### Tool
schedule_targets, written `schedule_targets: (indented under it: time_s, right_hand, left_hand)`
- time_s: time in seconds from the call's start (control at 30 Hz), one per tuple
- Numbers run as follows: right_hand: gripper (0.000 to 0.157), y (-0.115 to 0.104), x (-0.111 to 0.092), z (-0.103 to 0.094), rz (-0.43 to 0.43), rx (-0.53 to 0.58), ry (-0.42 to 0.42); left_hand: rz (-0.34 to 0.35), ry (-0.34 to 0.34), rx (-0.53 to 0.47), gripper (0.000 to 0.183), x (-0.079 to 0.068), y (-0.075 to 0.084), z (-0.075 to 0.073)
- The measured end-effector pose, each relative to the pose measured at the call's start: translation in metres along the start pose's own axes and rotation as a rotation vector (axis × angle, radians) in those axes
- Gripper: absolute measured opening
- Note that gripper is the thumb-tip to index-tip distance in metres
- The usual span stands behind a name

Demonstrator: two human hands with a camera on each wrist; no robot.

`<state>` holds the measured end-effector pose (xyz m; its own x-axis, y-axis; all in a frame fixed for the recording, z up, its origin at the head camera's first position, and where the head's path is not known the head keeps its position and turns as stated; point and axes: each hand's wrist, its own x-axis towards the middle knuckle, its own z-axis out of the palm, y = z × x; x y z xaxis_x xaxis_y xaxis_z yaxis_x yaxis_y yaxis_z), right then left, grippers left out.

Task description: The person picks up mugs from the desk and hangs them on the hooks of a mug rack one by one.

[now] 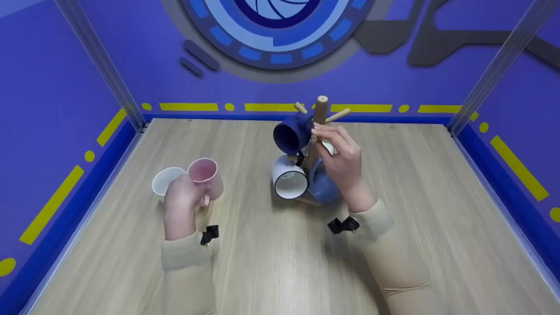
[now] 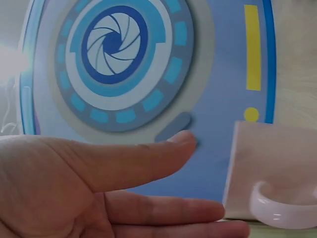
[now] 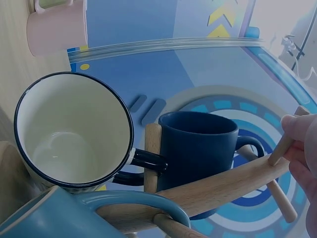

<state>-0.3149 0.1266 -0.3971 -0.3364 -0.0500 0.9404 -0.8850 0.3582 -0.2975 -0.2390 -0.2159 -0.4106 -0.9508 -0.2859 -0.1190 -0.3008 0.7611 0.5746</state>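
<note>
The left hand (image 1: 180,199) is spread, thumb apart from fingers; the pink mug (image 1: 211,177) stands just to its right, the white cup (image 1: 165,180) beyond it. The right hand (image 1: 343,155) pinches a peg (image 3: 281,150) of the wooden rack (image 1: 321,109); the navy mug (image 1: 291,135) hangs to its left.

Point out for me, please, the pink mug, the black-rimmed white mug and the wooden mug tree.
Pink mug (image 1: 215,185): head view, on its outer side wall.
Black-rimmed white mug (image 3: 74,130): right wrist view, on its inside.
Wooden mug tree (image 3: 218,191): right wrist view, on its post.
</note>
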Motion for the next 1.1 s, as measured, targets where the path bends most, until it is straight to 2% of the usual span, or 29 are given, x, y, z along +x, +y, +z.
schedule_targets:
  time_s: [0.1, 0.23, 0.4, 0.53, 0.63, 0.73, 0.87, 0.97, 1.1]
  right_hand:
    - [0.021, 0.000, 0.000, 0.001, 0.000, 0.001, -0.001]
    - [0.020, 0.000, 0.000, 0.001, -0.006, -0.007, -0.005]
    - [0.021, 0.000, 0.000, 0.001, -0.002, -0.005, 0.005]
    - [0.020, 0.001, 0.000, 0.002, 0.002, -0.005, 0.011]
    - [0.020, 0.001, 0.000, 0.002, 0.000, -0.006, 0.015]
    - [0.020, 0.001, 0.000, 0.002, -0.001, -0.003, 0.017]
    - [0.020, 0.001, -0.001, 0.002, 0.003, -0.003, 0.023]
    - [0.021, 0.001, -0.002, 0.002, 0.008, -0.007, 0.027]
    - [0.022, 0.002, -0.004, 0.003, 0.002, -0.016, 0.025]
  left_hand:
    - [-0.010, -0.074, -0.004, 0.021, 0.006, -0.006, 0.006]
    - [-0.016, -0.087, 0.031, 0.020, 0.015, -0.012, 0.016]
    - [0.014, -0.034, 0.128, 0.014, 0.022, -0.014, 0.025]
    - [0.021, 0.009, 0.136, 0.011, 0.024, -0.013, 0.027]
    - [0.023, 0.031, 0.111, 0.004, 0.026, -0.011, 0.027]
    - [0.018, 0.063, 0.074, 0.013, 0.027, -0.010, 0.028]
    - [0.019, 0.138, 0.008, 0.022, 0.029, -0.007, 0.029]
    - [0.042, 0.195, -0.029, 0.024, 0.030, -0.006, 0.030]
    - [0.062, 0.226, -0.052, 0.024, 0.031, -0.003, 0.029]
